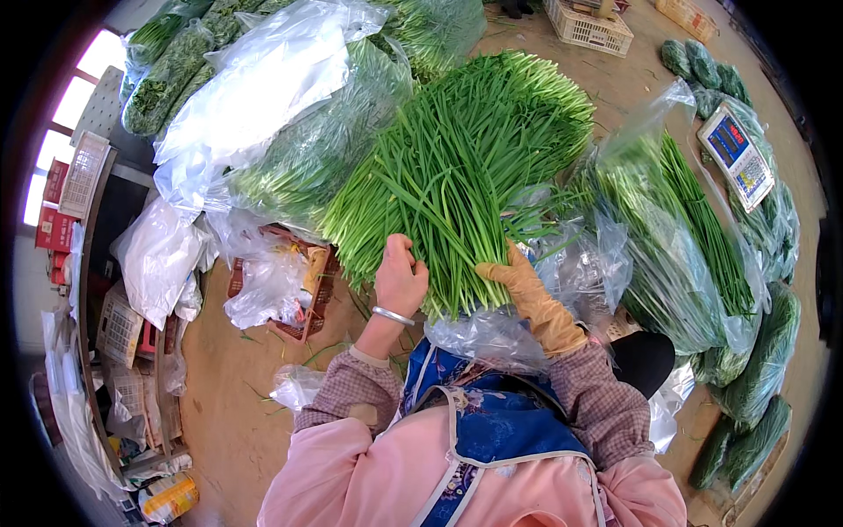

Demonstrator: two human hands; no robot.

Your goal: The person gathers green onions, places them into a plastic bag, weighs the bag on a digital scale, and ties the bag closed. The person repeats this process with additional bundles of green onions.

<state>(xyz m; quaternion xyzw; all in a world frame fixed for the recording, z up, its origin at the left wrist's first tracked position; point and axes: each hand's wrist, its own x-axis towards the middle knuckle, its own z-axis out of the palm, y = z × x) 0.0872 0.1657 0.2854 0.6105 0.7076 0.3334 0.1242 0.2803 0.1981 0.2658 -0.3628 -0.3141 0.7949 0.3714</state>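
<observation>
A large heap of green Chinese chives [461, 158] lies in front of me, its pale stem ends pointing several ways. My right hand [527, 290], in a tan rubber glove, grips the right side of the near chives, thumb on top. My left hand [400, 273] is bare, with a silver bangle [393, 316] at the wrist. Its fingers curl against the left edge of the same stems; whether they pinch any is hidden. Below the stem ends, clear plastic sheeting [487, 339] lies over my blue apron [514, 428].
Plastic-bagged greens [316, 138] stand at the far left. To the right are an open bag of chives [665, 244] and a digital scale display [735, 157]. A red-brown crate [321, 296] holding plastic sits on the floor; a cream crate [588, 29] stands at the back.
</observation>
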